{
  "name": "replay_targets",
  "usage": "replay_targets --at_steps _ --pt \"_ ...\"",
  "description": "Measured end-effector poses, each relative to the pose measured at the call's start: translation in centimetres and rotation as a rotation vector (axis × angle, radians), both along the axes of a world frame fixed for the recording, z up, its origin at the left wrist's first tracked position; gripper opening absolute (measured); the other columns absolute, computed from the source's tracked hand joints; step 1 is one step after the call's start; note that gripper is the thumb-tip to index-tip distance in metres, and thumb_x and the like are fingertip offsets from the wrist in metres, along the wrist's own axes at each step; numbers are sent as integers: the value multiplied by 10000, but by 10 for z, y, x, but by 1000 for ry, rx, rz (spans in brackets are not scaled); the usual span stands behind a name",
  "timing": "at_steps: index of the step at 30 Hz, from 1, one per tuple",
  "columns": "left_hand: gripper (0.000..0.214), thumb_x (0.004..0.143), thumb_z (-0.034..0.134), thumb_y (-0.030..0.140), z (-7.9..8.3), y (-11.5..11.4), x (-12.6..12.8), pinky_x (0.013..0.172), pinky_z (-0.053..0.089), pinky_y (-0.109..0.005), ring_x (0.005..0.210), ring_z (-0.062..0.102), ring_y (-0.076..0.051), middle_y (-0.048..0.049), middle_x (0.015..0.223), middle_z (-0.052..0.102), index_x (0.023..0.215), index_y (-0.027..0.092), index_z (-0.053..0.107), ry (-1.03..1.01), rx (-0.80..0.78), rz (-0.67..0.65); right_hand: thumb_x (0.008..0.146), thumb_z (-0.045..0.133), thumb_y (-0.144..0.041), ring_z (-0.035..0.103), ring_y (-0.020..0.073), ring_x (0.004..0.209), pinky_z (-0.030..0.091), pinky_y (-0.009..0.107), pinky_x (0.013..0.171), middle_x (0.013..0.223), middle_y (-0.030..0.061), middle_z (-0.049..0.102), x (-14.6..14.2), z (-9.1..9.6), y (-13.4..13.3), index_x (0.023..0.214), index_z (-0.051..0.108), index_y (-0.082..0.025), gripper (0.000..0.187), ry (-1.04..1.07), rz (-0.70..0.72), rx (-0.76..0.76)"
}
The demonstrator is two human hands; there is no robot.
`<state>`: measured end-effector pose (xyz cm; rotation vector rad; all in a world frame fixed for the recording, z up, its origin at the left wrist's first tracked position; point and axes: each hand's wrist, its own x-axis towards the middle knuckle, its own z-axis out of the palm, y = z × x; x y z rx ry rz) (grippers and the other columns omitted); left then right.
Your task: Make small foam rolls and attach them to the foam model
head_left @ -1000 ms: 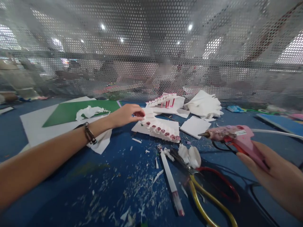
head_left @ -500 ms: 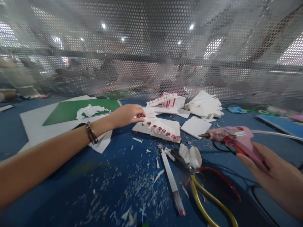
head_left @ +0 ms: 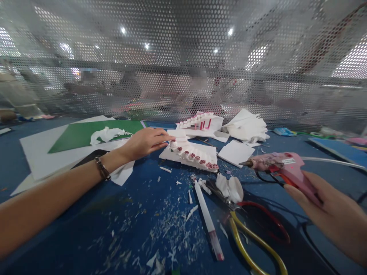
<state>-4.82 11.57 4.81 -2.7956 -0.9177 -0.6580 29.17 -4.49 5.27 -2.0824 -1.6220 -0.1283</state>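
Observation:
A pink hot glue gun (head_left: 283, 162) is gripped in my right hand (head_left: 334, 208), its nozzle pointing left above the table. With fingers stretched out, my left hand (head_left: 147, 143) touches the upper left end of a small white stair-like paper model (head_left: 189, 151). Dark red round pieces run along the model's near side, and it stands on a white base. Just behind it is a second white stepped model (head_left: 197, 124) with red posts and pink edges. The left fingertips partly cover the near model's upper end.
Yellow-and-red-handled scissors (head_left: 241, 225) and a white pen (head_left: 206, 214) lie in front among paper scraps. A white square card (head_left: 235, 152) and tissues (head_left: 246, 126) are to the right. A green sheet (head_left: 74, 133) lies left. A perforated metal panel (head_left: 183, 57) stands behind.
My left hand's fingers have gone from curled at the model's upper end to stretched out, and the hand sits slightly further left. The right hand and glue gun stay nearly still.

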Motion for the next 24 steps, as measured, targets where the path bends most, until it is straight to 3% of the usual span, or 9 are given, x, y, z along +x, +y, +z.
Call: replay_targets --at_steps 5,13,19,24 --pt "224 797 463 246 3 -6 8 710 337 -276 759 552 -165 -62 974 634 916 262 652 -19 8 -31 603 372 -536 436 173 425 359 307 464 491 3 447 -4 3 1 658 356 -243 298 2 -29 -28" --pt "241 849 410 273 1 1 9 682 381 -270 788 584 -168 -71 927 658 853 183 634 16 181 -137 549 335 -616 409 163 382 346 287 422 445 -10 436 3 -5 4 614 370 -250 373 5 -20 30" --pt "267 827 462 328 5 6 15 686 415 -240 755 570 -144 -85 898 617 927 116 590 -108 3 -76 546 328 -623 412 164 391 340 284 433 464 -4 452 4 -8 6 632 385 -240 397 -4 -32 15" --pt "215 820 478 283 7 10 18 724 393 -257 810 569 -160 -71 882 630 880 134 622 -21 -40 -102 527 313 -646 378 154 377 328 285 425 464 -7 427 2 -5 7 643 368 -239 426 -10 -38 -3"
